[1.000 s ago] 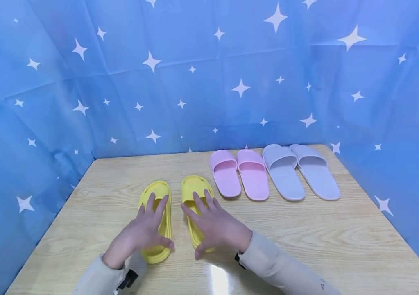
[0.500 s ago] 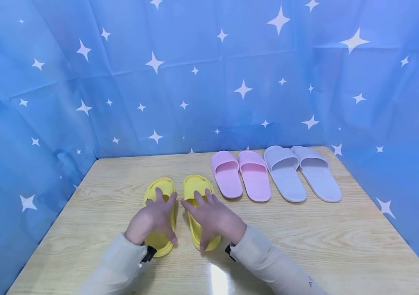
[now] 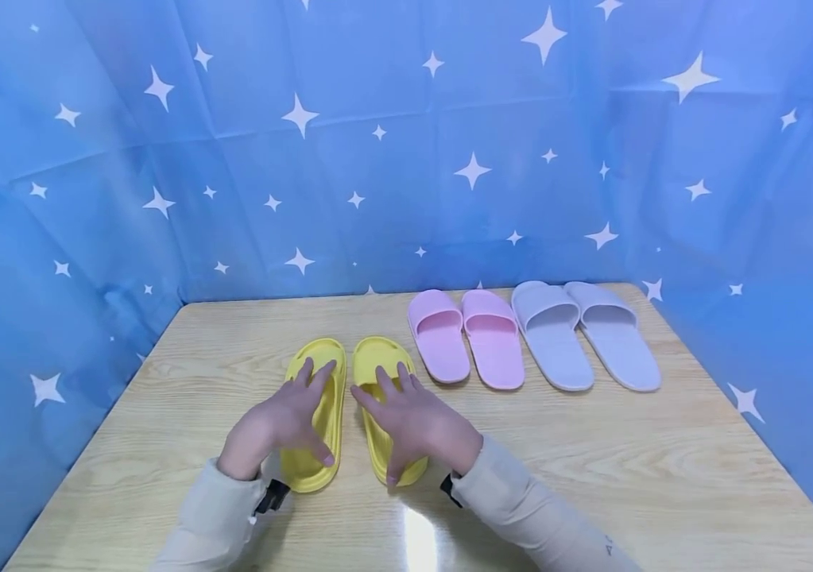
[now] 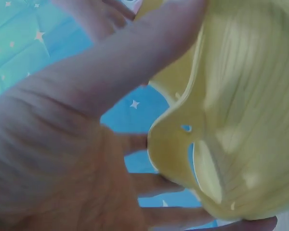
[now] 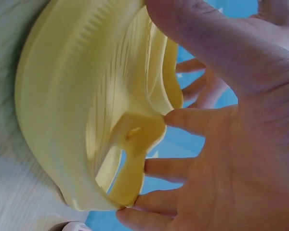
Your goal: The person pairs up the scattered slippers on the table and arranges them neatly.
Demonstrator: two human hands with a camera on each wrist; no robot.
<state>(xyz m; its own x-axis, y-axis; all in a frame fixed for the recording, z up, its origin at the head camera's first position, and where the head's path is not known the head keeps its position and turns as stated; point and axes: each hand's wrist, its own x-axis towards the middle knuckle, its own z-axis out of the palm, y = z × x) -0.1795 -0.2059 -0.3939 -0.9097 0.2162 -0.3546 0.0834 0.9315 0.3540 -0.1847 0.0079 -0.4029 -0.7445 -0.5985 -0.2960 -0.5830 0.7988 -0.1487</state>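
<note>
A yellow slide slipper (image 3: 318, 351) lies on the left with its toe away from me, under my left hand (image 3: 279, 423). In the left wrist view, straight fingers touch its strap (image 4: 176, 144) and the thumb reaches across the near side. Beside it, a small gap apart, is the matching right yellow slipper (image 3: 377, 351). Over this one spreads my right hand (image 3: 416, 425); in the right wrist view extended fingers touch its strap (image 5: 151, 127) and the thumb lies by the upper edge. Neither hand curls round a slipper. Both slippers stay flat on the table, partly covered by the hands.
Right of the yellow pair stand two pink slippers (image 3: 495, 357), then two grey-lilac slippers (image 3: 556, 349), all toes toward the back edge. The wooden table (image 3: 628, 469) ends at a blue curtain (image 3: 392, 175) with white stars, which also runs along both sides.
The left yellow slipper has shifted right and slightly away, nearer its mate and more level with it. The left hand moved right with it, then drew slightly back left. The right hand barely moved.
</note>
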